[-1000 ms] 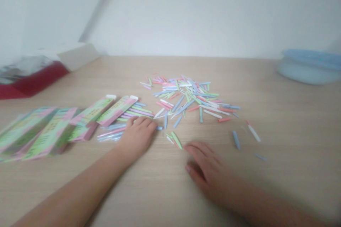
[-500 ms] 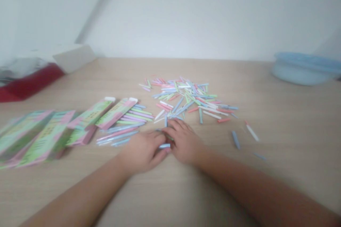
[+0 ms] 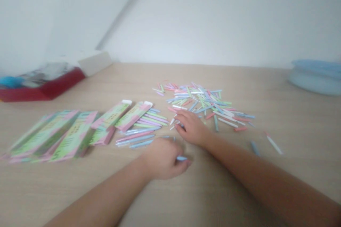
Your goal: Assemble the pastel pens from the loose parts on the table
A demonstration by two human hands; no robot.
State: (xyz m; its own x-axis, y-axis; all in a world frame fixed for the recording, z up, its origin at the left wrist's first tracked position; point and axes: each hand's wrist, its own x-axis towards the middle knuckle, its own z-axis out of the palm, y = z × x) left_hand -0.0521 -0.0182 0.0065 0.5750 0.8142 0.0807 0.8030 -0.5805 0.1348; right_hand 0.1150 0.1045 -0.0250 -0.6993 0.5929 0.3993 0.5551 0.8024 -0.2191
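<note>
Head view: left hand (image 3: pixel 163 159) pinches blue stick (image 3: pixel 182 158), tip rightward; right hand (image 3: pixel 192 128) curled on stick pile (image 3: pixel 205 100), grip unclear.

Soft even indoor light, faint diffuse shadows, blur across the whole frame, muted colours

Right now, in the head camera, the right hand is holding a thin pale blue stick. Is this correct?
No, it is the other hand. The head view shows the left hand holding the thin pale blue stick, while the right hand is at the edge of the pile of pastel sticks.
</note>
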